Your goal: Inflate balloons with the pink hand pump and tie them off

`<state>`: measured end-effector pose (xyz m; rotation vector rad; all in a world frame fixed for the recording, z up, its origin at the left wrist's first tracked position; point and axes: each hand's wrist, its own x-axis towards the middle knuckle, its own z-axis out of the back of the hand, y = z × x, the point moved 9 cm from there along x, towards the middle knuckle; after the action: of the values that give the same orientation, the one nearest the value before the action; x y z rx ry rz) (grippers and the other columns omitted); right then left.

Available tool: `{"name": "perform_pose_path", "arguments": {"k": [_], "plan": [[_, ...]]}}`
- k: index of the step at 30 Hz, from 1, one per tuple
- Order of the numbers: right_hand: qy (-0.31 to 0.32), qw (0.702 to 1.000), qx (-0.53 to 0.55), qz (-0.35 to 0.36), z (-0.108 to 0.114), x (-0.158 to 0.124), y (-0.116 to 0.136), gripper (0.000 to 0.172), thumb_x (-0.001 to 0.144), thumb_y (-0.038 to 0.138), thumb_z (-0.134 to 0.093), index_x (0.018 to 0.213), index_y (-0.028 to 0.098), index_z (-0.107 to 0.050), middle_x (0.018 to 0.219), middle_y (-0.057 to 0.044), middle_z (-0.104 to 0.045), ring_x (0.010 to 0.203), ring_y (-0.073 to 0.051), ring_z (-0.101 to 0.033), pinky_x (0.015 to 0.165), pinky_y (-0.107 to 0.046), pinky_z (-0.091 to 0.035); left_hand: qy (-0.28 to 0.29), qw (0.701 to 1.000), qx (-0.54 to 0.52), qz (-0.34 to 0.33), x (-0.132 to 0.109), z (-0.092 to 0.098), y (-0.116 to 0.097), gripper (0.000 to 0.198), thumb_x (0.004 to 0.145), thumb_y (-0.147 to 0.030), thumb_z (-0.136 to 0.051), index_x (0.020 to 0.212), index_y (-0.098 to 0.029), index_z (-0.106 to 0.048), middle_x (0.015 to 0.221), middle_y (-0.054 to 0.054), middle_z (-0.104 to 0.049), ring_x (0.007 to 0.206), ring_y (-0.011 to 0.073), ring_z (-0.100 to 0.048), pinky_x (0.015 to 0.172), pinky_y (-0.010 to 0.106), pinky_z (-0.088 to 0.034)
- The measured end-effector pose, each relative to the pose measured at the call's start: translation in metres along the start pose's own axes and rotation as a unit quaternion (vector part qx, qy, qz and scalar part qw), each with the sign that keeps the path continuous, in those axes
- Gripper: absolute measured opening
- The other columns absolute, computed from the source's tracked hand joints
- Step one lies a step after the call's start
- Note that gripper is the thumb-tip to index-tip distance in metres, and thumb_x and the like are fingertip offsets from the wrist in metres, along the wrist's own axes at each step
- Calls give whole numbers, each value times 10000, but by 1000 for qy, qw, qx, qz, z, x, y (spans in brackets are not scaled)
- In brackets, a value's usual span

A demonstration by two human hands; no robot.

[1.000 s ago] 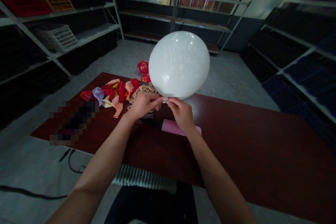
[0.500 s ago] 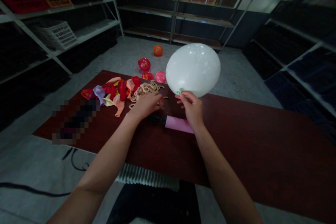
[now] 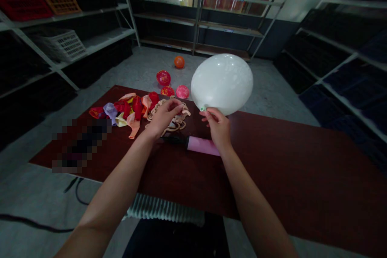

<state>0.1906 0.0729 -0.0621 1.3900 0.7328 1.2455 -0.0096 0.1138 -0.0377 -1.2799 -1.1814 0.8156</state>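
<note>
A large inflated white balloon [image 3: 222,82] floats above the table's far edge, its tied-looking neck pointing toward me. My right hand [image 3: 218,125] pinches that neck between thumb and fingers; a small pale green bit shows there. Over a tangled heap of beige cord [image 3: 178,124] is my left hand [image 3: 165,116], fingers closed on a strand at the heap's right side. Just below both hands lies a pink hand pump [image 3: 202,146] with a black nozzle end, partly covered by my right wrist.
Deflated balloons [image 3: 122,109] in several colours lie left of the cord on the dark red table [image 3: 290,169]. A blurred dark object [image 3: 87,143] sits nearer the left edge. Inflated balloons [image 3: 163,78] rest on the floor beyond. Shelving with crates [image 3: 68,45] stands around.
My left hand has gone from hovering at the cord's near side to gripping a strand, and the heap has shifted and spread. The white balloon stays in my right hand.
</note>
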Motion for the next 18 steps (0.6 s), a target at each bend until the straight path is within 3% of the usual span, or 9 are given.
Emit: {"name": "perform_pose_path", "arguments": {"k": [4,8,11,14,16,18], "plan": [[2,1000,-17,15,0,0,3,217,897,415,-651,1016,254,-736,982,-31,-805,764,-162,-743,625,-276,-561,-15,970,-237,49,-4,-4,1,178,811,-260,-766,865,-181,-616,797,4,-628,746,116,-615,741,237,-530],[8,1000,-17,17,-1,-1,3,203,907,407,-647,1010,257,-737,969,-28,-806,756,-161,-743,636,-278,-567,-32,959,-279,22,-4,3,-8,211,771,-197,-779,954,-214,-675,788,-5,-643,719,112,-621,731,236,-553],[4,1000,-21,19,-1,-1,3,201,910,400,-645,1016,256,-737,978,-30,-807,762,-164,-747,648,-280,-572,-4,977,-212,-6,-4,0,-11,189,780,-197,-757,967,-193,-733,877,38,-705,773,134,-660,770,268,-569],[3,999,-35,26,-2,-2,4,211,918,406,-635,1024,254,-737,978,-31,-807,765,-168,-752,650,-282,-575,-13,994,-48,-101,-8,1,-23,230,822,-193,-745,1052,-202,-767,954,54,-750,834,162,-697,795,299,-575],[7,998,-49,35,-3,-2,6,215,925,416,-627,1014,256,-739,963,-27,-806,768,-172,-754,650,-282,-573,-20,972,129,-196,-15,-2,-37,209,878,-171,-708,1072,-206,-780,1002,63,-766,918,187,-711,859,329,-567],[9,997,-64,45,-4,-3,9,212,929,418,-627,1003,258,-744,940,-23,-804,769,-177,-756,657,-283,-570,-2,912,300,-278,-24,-13,-44,236,933,-137,-649,1116,-209,-779,1074,76,-766,1014,210,-708,926,360,-550]]}}
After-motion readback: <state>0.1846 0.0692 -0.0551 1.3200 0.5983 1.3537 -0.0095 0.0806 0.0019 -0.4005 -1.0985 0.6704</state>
